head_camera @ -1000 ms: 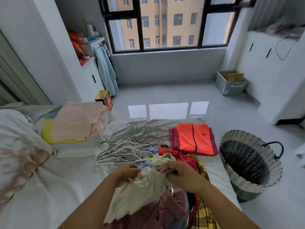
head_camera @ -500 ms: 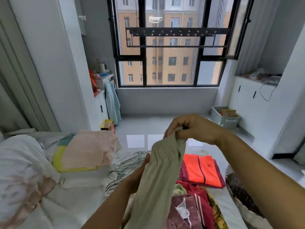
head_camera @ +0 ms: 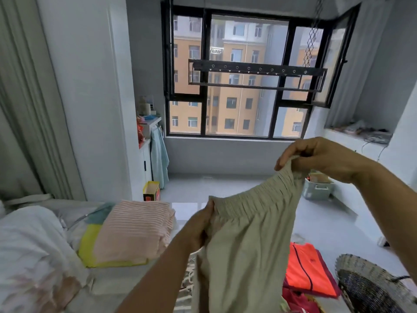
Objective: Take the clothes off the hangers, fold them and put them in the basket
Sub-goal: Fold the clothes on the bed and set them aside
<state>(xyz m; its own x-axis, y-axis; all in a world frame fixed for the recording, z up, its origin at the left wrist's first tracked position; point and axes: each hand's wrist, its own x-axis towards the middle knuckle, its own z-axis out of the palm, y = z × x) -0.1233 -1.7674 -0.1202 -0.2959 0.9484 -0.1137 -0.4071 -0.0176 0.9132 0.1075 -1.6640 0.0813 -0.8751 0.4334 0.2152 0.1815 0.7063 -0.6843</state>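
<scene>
I hold up a pale beige garment with an elastic waistband (head_camera: 246,240) in front of me. My left hand (head_camera: 200,224) pinches the waistband's left end, lower down. My right hand (head_camera: 316,157) grips the waistband's right end, raised higher. The waistband is stretched between them and the cloth hangs down over the bed. A folded orange top (head_camera: 304,269) lies on the bed to the lower right. The woven basket (head_camera: 361,279) stands on the floor at the right, partly behind my right arm. The hangers are mostly hidden behind the garment.
A folded pink striped cloth (head_camera: 135,229) lies on a yellow one on the bed at the left, beside a white duvet (head_camera: 29,251). A grey storage box (head_camera: 318,188) and a yellow carton (head_camera: 151,190) sit on the floor. A drying rack (head_camera: 257,75) hangs by the window.
Both hands lifted the beige garment from the pile on the bed. They then moved apart, spreading the waistband. My view tilted upward.
</scene>
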